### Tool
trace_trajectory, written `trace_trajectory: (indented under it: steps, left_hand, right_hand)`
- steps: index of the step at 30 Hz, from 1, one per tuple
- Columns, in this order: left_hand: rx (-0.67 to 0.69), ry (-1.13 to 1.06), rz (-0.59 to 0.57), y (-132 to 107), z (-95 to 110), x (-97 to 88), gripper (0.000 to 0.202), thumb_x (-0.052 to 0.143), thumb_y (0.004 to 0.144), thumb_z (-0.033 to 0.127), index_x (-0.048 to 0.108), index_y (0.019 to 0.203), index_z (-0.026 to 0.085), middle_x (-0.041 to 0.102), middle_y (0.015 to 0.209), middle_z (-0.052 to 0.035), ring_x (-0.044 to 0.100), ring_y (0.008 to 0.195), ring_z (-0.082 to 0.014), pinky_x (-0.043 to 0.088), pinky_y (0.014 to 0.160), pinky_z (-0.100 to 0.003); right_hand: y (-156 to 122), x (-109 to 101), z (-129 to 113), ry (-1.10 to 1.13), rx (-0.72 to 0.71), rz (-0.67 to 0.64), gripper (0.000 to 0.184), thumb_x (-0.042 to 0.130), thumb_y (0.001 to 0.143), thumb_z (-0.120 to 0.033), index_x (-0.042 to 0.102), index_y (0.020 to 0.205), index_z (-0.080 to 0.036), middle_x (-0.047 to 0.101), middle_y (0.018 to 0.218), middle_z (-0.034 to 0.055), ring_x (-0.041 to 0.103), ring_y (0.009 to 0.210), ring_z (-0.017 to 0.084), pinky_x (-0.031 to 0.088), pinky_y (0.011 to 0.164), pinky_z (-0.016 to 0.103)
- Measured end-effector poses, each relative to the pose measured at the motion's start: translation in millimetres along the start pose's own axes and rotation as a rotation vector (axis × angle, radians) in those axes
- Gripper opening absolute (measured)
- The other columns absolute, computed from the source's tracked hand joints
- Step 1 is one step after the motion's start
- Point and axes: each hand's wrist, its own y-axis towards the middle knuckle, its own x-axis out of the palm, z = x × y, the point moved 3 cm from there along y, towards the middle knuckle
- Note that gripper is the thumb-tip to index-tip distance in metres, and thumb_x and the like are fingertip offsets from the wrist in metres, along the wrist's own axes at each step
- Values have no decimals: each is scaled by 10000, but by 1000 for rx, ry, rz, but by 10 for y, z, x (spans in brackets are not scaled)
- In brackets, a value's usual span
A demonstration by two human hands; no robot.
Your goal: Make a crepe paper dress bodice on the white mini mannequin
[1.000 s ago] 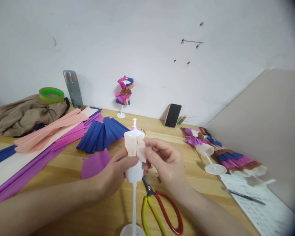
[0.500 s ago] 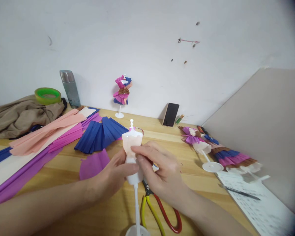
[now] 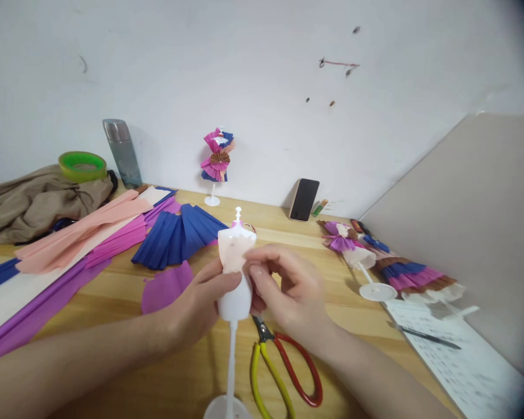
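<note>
A small white dress-form mannequin (image 3: 234,299) stands upright in front of me on a thin post and round base. Pale peach crepe paper (image 3: 233,251) wraps its chest. My left hand (image 3: 201,299) is closed around the waist from the left, its thumb across the front. At the right side of the torso, my right hand (image 3: 288,285) has thumb and forefinger pinched at the paper's edge; the other fingers curl partly behind the form. Scissors (image 3: 264,337) with one yellow and one red handle lie under my right hand, their blade tips hidden.
Pleated blue paper (image 3: 179,235) and a purple piece (image 3: 166,288) lie left, beside long paper strips (image 3: 82,233). A dressed mannequin (image 3: 218,157), flask (image 3: 123,154) and phone (image 3: 304,199) stand by the wall. Right are toppled dressed mannequins (image 3: 378,291) and a pen (image 3: 428,336) on printed paper.
The mannequin has tilted, its base shifting left and its top slightly right. My right fingers have moved from the waist's front to its right side. My left thumb sits a little higher.
</note>
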Motion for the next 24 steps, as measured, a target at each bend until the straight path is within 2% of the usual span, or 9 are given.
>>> trace_trajectory:
  steps: [2,4,8,10,14,18,21,24]
  left_hand:
    - [-10,-5,-13,7,-16,-10,308,745,708,386,628,864,147,648,673,-49,620,638,-191,456,629,-296]
    - [-22,11,-10,16,-24,-27,285,736,694,374,625,823,146,644,649,-51,601,607,-175,433,586,-274]
    - [-16,69,-27,18,9,-19,302,756,644,335,617,835,147,625,682,-28,556,610,-138,402,561,-241]
    - [-3,140,-46,13,42,8,329,761,619,290,607,873,150,616,715,-17,556,643,-138,401,580,-239]
    - [-25,309,-84,-3,78,47,342,724,632,268,579,919,154,631,762,-29,582,704,-169,419,634,-270]
    - [-50,430,-54,-26,83,16,323,686,669,306,569,931,158,637,766,-35,564,715,-176,402,629,-280]
    - [-50,482,-29,-30,66,-5,367,680,677,303,569,999,166,628,767,-21,541,707,-170,395,630,-283]
    - [8,468,-58,-21,42,9,418,692,708,292,559,1087,181,615,769,-1,536,720,-169,405,661,-287]
  right_hand:
    - [1,12,47,154,141,-12,33,557,933,-239,583,936,-220,545,552,-66,547,378,109,456,422,265]
    - [13,24,62,189,197,-34,51,596,906,-251,569,877,-219,518,526,-76,533,360,105,436,393,251]
    - [57,6,22,-1,111,-4,103,661,811,-185,588,741,-207,546,606,-38,526,469,93,431,418,227]
    - [73,-3,12,-13,115,-9,116,674,784,-178,583,718,-206,545,626,-35,517,488,90,430,420,221]
    - [77,11,60,152,321,-88,183,713,775,-249,541,720,-216,541,567,-60,518,388,91,387,339,208]
    - [83,51,109,355,475,-167,260,755,745,-291,509,701,-222,584,552,-59,562,373,113,435,340,221]
    - [106,56,111,374,458,-185,260,766,717,-262,513,679,-219,566,542,-64,555,398,103,443,362,215]
    - [124,47,99,325,426,-187,219,727,697,-195,512,670,-220,506,528,-80,522,418,88,422,373,201]
